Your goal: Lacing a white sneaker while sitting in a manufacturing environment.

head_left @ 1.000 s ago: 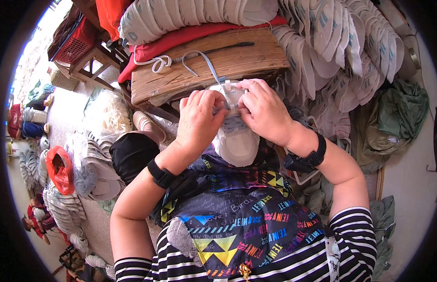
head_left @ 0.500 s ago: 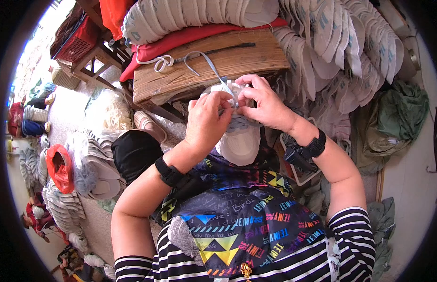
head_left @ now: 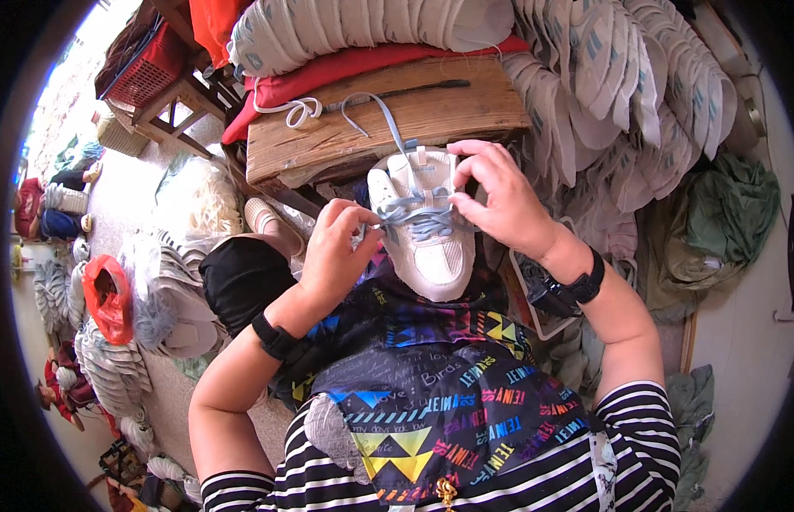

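Observation:
A white shoe upper (head_left: pixel 440 261) lies toe toward me over my lap, against the near edge of a wooden bench. Light blue shoelace (head_left: pixel 427 224) crosses its front, and one loose lace end runs up onto the bench top. At the shoe's left side, my left hand (head_left: pixel 333 252) pinches the lace between thumb and forefinger. My right hand (head_left: pixel 505 200) is at the right eyelet edge, thumb and forefinger curled close together on the lace there; the exact contact is small. Both wrists wear black bands.
The wooden bench (head_left: pixel 329 155) carries a white cord (head_left: pixel 301 111), a thin dark tool (head_left: pixel 440 84) and a red cloth under stacked uppers. More white uppers (head_left: pixel 598 77) hang in rows at the right. Green cloth (head_left: pixel 732 209) lies farther right; a red basket (head_left: pixel 145 77) stands back left.
My hands have moved apart from the top of the shoe, the left one down and leftward, the right one slightly rightward. The crossed laces and tongue now show between them.

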`<action>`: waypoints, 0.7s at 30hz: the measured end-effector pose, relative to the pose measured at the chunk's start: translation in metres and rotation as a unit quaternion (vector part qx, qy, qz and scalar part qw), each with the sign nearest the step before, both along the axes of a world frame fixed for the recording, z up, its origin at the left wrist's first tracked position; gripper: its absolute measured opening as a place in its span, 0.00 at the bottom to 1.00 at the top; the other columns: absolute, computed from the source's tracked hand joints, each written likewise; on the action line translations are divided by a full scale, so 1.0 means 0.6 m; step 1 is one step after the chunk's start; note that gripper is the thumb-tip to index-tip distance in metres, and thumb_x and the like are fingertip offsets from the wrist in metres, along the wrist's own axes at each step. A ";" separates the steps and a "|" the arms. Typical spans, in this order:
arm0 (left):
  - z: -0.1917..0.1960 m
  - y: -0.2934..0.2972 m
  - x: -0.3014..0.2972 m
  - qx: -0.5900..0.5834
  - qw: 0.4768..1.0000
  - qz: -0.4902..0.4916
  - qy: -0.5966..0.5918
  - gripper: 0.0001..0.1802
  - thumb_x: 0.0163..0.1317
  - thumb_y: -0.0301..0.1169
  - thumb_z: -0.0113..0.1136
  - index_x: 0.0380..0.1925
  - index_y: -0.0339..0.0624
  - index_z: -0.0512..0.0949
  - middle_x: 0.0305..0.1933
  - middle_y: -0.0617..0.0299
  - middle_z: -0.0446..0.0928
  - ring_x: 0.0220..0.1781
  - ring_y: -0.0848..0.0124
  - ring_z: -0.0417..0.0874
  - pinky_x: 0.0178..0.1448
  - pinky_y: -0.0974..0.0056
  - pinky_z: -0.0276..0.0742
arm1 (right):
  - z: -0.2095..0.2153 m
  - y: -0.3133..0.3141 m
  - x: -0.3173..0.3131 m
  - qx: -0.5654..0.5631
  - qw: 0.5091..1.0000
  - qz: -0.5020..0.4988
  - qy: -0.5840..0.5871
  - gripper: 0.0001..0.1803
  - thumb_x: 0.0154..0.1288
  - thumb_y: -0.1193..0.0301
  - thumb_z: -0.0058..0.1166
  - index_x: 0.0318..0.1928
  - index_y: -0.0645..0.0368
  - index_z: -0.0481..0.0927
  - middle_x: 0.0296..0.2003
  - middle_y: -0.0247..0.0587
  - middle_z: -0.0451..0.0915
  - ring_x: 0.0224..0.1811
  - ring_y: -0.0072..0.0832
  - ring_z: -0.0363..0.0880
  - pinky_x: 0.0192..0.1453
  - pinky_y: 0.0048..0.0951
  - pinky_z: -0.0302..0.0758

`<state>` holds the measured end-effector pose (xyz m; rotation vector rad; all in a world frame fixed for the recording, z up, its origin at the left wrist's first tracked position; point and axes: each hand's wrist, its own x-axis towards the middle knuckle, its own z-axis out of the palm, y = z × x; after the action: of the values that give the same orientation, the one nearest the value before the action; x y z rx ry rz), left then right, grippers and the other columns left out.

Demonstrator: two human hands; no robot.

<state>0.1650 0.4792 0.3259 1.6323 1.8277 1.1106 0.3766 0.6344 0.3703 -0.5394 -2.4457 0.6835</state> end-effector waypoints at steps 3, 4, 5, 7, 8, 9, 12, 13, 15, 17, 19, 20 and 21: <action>-0.012 0.007 0.009 -0.028 0.999 0.018 0.030 0.12 0.50 0.25 0.68 0.34 0.37 0.76 0.37 0.54 0.71 0.38 0.58 0.75 0.42 0.59 0.74 | -0.008 -0.011 -0.015 0.022 0.999 0.004 -0.025 0.11 0.49 0.76 0.63 0.32 0.61 0.73 0.50 0.47 0.74 0.54 0.43 0.70 0.60 0.39 0.68; -0.006 0.011 0.010 -0.041 0.998 0.021 0.032 0.11 0.50 0.26 0.69 0.30 0.38 0.76 0.35 0.55 0.71 0.37 0.58 0.75 0.41 0.58 0.74 | -0.014 -0.011 -0.018 0.037 0.999 0.004 -0.027 0.11 0.50 0.77 0.62 0.32 0.60 0.73 0.51 0.47 0.74 0.55 0.44 0.70 0.59 0.40 0.68; -0.005 0.013 0.009 -0.041 0.998 0.020 0.032 0.11 0.50 0.26 0.69 0.30 0.38 0.76 0.35 0.55 0.71 0.37 0.58 0.75 0.41 0.58 0.74 | -0.017 -0.011 -0.020 0.051 0.998 0.004 -0.028 0.10 0.51 0.78 0.61 0.32 0.60 0.73 0.52 0.47 0.73 0.56 0.44 0.69 0.59 0.40 0.69; -0.004 0.011 0.003 -0.050 0.998 -0.002 0.030 0.09 0.50 0.25 0.68 0.29 0.38 0.76 0.34 0.57 0.71 0.35 0.62 0.75 0.39 0.61 0.74 | -0.009 -0.007 -0.015 0.051 0.999 0.011 -0.010 0.09 0.51 0.79 0.59 0.31 0.61 0.72 0.50 0.47 0.74 0.54 0.43 0.70 0.58 0.39 0.69; -0.001 0.009 0.000 -0.051 0.998 0.001 0.030 0.09 0.50 0.25 0.68 0.29 0.38 0.76 0.34 0.57 0.71 0.35 0.62 0.75 0.39 0.61 0.74 | 0.003 -0.002 -0.009 0.095 0.995 -0.015 -0.009 0.09 0.50 0.80 0.58 0.31 0.61 0.71 0.48 0.47 0.74 0.53 0.43 0.71 0.58 0.40 0.69; 0.005 0.006 -0.003 -0.063 0.998 0.013 0.001 0.09 0.51 0.25 0.67 0.29 0.38 0.76 0.34 0.58 0.71 0.34 0.64 0.75 0.37 0.62 0.74 | 0.015 0.004 -0.001 0.138 0.989 -0.041 -0.009 0.08 0.49 0.80 0.57 0.30 0.61 0.71 0.46 0.47 0.74 0.51 0.43 0.71 0.57 0.40 0.69; 0.023 0.004 -0.015 -0.047 0.998 0.005 -0.028 0.07 0.51 0.23 0.66 0.29 0.38 0.76 0.35 0.60 0.72 0.32 0.70 0.74 0.35 0.67 0.73 | 0.042 0.060 0.060 0.191 0.963 -0.188 -0.022 0.07 0.52 0.80 0.55 0.29 0.60 0.70 0.44 0.44 0.75 0.50 0.42 0.72 0.56 0.39 0.69; 0.029 0.008 -0.019 -0.018 0.999 -0.017 -0.027 0.07 0.51 0.21 0.66 0.29 0.38 0.76 0.36 0.61 0.72 0.32 0.74 0.73 0.33 0.71 0.72 | 0.048 0.085 0.089 0.227 0.950 -0.214 -0.014 0.07 0.52 0.80 0.55 0.29 0.60 0.70 0.43 0.44 0.76 0.49 0.43 0.73 0.54 0.39 0.70; 0.040 0.018 -0.025 0.018 0.999 -0.042 0.005 0.07 0.51 0.20 0.65 0.29 0.39 0.77 0.36 0.60 0.72 0.33 0.70 0.74 0.35 0.68 0.73 | 0.063 0.129 0.150 0.226 0.931 -0.286 -0.010 0.06 0.54 0.80 0.54 0.29 0.61 0.70 0.42 0.45 0.77 0.46 0.43 0.75 0.53 0.39 0.72; 0.048 0.032 -0.028 0.104 0.984 -0.119 0.085 0.07 0.52 0.21 0.65 0.30 0.40 0.77 0.36 0.59 0.71 0.34 0.64 0.75 0.37 0.64 0.74 | 0.089 0.169 0.218 0.293 0.892 -0.344 -0.017 0.05 0.57 0.78 0.54 0.29 0.61 0.70 0.42 0.46 0.78 0.46 0.43 0.76 0.52 0.39 0.72; 0.054 0.041 -0.028 0.094 0.981 -0.136 0.104 0.06 0.52 0.22 0.65 0.30 0.41 0.77 0.36 0.58 0.70 0.35 0.62 0.75 0.38 0.62 0.74 | 0.121 0.200 0.273 0.329 0.855 -0.400 -0.035 0.05 0.60 0.75 0.53 0.30 0.62 0.71 0.42 0.47 0.79 0.46 0.44 0.76 0.51 0.41 0.73; 0.058 0.047 -0.025 0.088 0.976 -0.157 0.121 0.06 0.52 0.23 0.65 0.31 0.41 0.77 0.35 0.57 0.70 0.36 0.59 0.76 0.39 0.60 0.75 | 0.134 0.218 0.311 0.344 0.838 -0.422 -0.035 0.06 0.60 0.73 0.54 0.30 0.62 0.72 0.42 0.47 0.79 0.47 0.44 0.76 0.51 0.41 0.73; 0.056 0.053 -0.023 0.087 0.976 -0.157 0.121 0.06 0.52 0.23 0.65 0.31 0.41 0.77 0.35 0.57 0.70 0.36 0.59 0.76 0.39 0.60 0.75 | 0.151 0.228 0.335 0.377 0.808 -0.447 -0.066 0.07 0.60 0.71 0.54 0.30 0.61 0.72 0.43 0.47 0.80 0.48 0.45 0.76 0.52 0.41 0.72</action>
<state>0.1514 0.5109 0.3594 2.1544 1.5679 0.9880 0.5775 0.7714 0.4608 -1.2523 -1.9654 -0.7030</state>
